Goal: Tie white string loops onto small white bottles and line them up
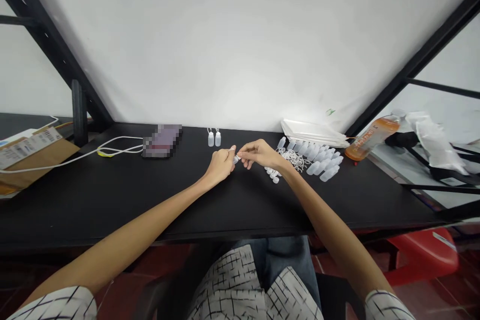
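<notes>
**Two bare hands meet over a black table, pinching a small white piece**

Head view, looking down: the left hand (222, 164) grips a small white piece (236, 159) between thumb and fingers, just above the middle of the black table (150, 200). The right hand (260, 154) pinches at the piece's right end; its exact shape is too small to tell. Beyond the left hand, two small plastic bottles (210, 139) with looped cords stand upright, side by side, near the white wall (210, 50). Just right of the right hand lie white caps (275, 179), a tangle of white cords (295, 160) and rows of translucent bottles (329, 173). Behind these is a stack of white sheets (315, 132); right of it, a tilted orange bottle (371, 138). Far left are a phone (162, 141), a white cable (86, 154) and a cardboard package (41, 155).
</notes>
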Motion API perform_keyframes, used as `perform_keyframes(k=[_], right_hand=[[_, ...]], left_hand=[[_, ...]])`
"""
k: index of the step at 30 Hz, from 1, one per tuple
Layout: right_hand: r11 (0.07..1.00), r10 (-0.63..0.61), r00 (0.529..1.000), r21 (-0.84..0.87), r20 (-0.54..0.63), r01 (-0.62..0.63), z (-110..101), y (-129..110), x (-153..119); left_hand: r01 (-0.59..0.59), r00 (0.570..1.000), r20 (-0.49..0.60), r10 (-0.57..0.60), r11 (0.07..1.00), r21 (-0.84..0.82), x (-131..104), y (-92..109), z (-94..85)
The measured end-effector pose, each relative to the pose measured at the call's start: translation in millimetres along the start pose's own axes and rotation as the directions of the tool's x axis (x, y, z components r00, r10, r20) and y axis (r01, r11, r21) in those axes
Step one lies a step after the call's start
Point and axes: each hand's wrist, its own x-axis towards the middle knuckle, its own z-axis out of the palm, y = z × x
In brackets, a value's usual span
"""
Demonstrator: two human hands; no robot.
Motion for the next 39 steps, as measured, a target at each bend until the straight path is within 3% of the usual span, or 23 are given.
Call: perform_keyframes(k=[4, 8, 13, 15, 17, 19, 21, 23, 26, 32, 35, 37, 39], right_hand=[[0.967, -0.027, 0.999, -0.253, -0.045, 0.015, 7.8, 1.3, 1.5], [0.831, -0.147, 0.972, -0.555, -0.185, 0.02, 20.8, 1.2, -7.9], [0.676, -0.135, 0.953, -0.728, -0.272, -0.112, 27.4, 2.4, -12.1], [0.628, -0.132, 0.944, -0.763, -0.303, -0.157, 28.4, 4.2, -11.3], [0.611, -0.147, 0.932, -0.771, -0.331, -0.178, 30.1, 5.4, -10.5], [0.653, -0.182, 0.919, -0.741, -0.35, -0.153, 31.8, 5.2, -10.3], [0.747, -0.227, 0.914, -0.662, -0.337, -0.059, 32.3, 4.2, -10.8], [0.843, -0.232, 0.922, -0.537, -0.311, 0.031, 30.9, 3.3, -11.8], [0.945, -0.147, 0.954, -0.321, -0.263, 0.057, 26.4, 4.8, -12.1], [0.995, -0.096, 0.959, -0.001, -0.268, 0.1, 21.2, 17.1, -4.8], [0.998, -0.06, 0.969, -0.028, -0.238, 0.055, 21.0, 18.3, -4.0], [0.978, -0.058, 0.97, -0.209, -0.237, 0.008, 20.9, 15.9, -6.5], [0.89, -0.101, 0.959, -0.456, -0.263, -0.031, 21.0, 12.0, -10.6]], left_hand=[[0.051, 0.999, -0.012, -0.051, 0.998, 0.038, 1.3, -3.6, -1.1], [0.047, 0.999, 0.003, -0.047, 0.996, 0.073, 1.4, -4.7, 0.3], [0.102, 0.994, 0.032, -0.103, 0.994, 0.027, 6.2, -4.2, 5.1], [0.181, 0.98, 0.085, -0.179, 0.983, -0.017, 11.3, -2.3, 5.8], [0.313, 0.932, 0.213, -0.294, 0.948, -0.057, 17.5, 0.6, 4.6], [0.423, 0.87, 0.318, -0.376, 0.902, -0.09, 23.5, 3.6, 2.0], [0.458, 0.833, 0.401, -0.381, 0.882, -0.114, 27.9, 5.4, -1.1], [0.46, 0.825, 0.425, -0.374, 0.88, -0.12, 30.0, 5.7, -3.4], [0.458, 0.818, 0.446, -0.363, 0.881, -0.123, 29.6, 4.2, -4.9], [0.423, 0.834, 0.438, -0.336, 0.899, -0.115, 26.4, 3.0, -6.2], [0.431, 0.84, 0.418, -0.346, 0.894, -0.125, 25.6, 3.0, -5.6], [0.441, 0.838, 0.411, -0.358, 0.889, -0.124, 25.0, 2.2, -4.9], [0.44, 0.842, 0.4, -0.362, 0.89, -0.12, 24.3, 1.3, -4.5]])
